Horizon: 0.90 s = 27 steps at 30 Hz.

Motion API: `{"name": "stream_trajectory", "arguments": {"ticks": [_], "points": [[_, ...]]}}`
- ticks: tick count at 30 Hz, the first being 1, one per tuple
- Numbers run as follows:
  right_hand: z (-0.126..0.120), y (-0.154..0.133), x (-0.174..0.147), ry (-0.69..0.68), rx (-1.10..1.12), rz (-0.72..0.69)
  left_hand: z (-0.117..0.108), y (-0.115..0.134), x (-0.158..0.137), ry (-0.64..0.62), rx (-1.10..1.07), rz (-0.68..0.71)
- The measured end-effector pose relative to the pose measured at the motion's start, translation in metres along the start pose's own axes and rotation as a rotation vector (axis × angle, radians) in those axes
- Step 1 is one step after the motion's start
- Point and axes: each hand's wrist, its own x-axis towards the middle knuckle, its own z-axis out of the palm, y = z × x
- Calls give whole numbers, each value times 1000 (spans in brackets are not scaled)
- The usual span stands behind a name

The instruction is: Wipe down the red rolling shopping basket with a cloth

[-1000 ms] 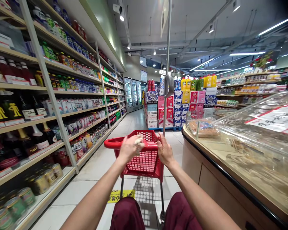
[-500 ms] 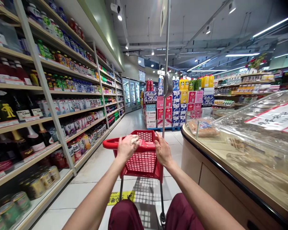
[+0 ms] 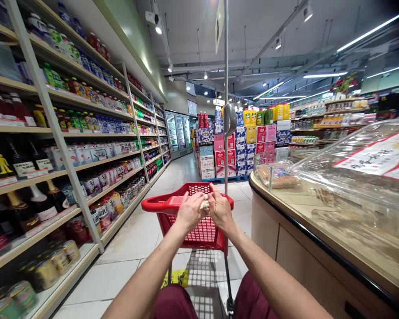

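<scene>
A small whitish, crumpled-looking lump [image 3: 204, 204] is between my hands, too small to tell its kind. My left hand [image 3: 190, 212] is closed on it, with the thumb side toward the middle. My right hand [image 3: 220, 210] meets it from the other side, fingers bent and pinching at the lump. Both hands are above the handle of a red shopping cart [image 3: 159, 203], in front of its latticed basket. Whether either wrist rests on the handle I cannot tell. A metal pole [image 3: 226, 66] rises at the cart's right side.
Drink shelves [image 3: 96, 157] line the left side of the aisle. On the right stands a counter [image 3: 269, 212] with clear covers and a packaged food tray [image 3: 277, 176]. Stacked drink boxes [image 3: 224, 157] stand ahead, glass-door fridges [image 3: 179, 130] beyond. A yellow floor sign [image 3: 179, 278] lies beneath the cart.
My left hand has moved right with the whitish lump, and my right hand has come in to meet it. My hands were apart before. The view has shifted slightly.
</scene>
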Motion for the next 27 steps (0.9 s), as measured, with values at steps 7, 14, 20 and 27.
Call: {"name": "stream_trajectory", "arguments": {"ticks": [7, 14, 20, 27], "points": [[0, -6, -5, -42, -94, -70, -4, -16, -5, 50, 40, -241], [0, -4, -2, -35, -130, -38, -10, -18, 3, -20, 50, -337], [3, 8, -4, 61, -109, -9, -2, -1, 3, -10, -35, -104], [-7, 11, 0, 24, -87, 30, -13, -15, -5, 59, 24, -478]]}}
